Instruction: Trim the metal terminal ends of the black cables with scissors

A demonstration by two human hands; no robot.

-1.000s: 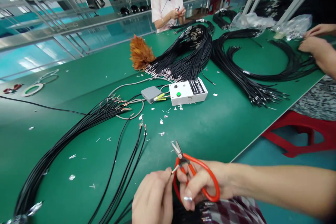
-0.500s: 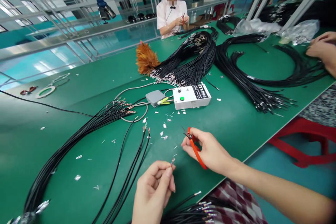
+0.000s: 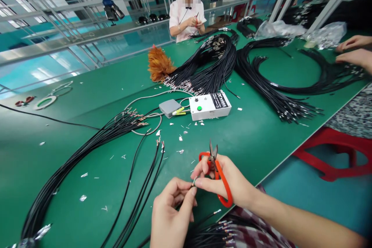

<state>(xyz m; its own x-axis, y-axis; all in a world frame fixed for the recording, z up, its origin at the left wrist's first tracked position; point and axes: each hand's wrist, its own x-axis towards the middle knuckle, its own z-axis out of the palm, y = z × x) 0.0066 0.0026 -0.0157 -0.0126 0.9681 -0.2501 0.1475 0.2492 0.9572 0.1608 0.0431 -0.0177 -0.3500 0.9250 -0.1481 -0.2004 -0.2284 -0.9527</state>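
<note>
at lower centre, the left hand (image 3: 173, 213) pinches a cable end (image 3: 193, 181); the right hand (image 3: 235, 181) touches it, gripping scissors (image 3: 224, 186), blades apart. it looks like fingertip work, calling for a steady pinch.

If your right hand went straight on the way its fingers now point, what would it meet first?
The right hand would probably first meet the thin, pale wire end pinched in the left hand; depth is unclear, so they may be touching.
</note>
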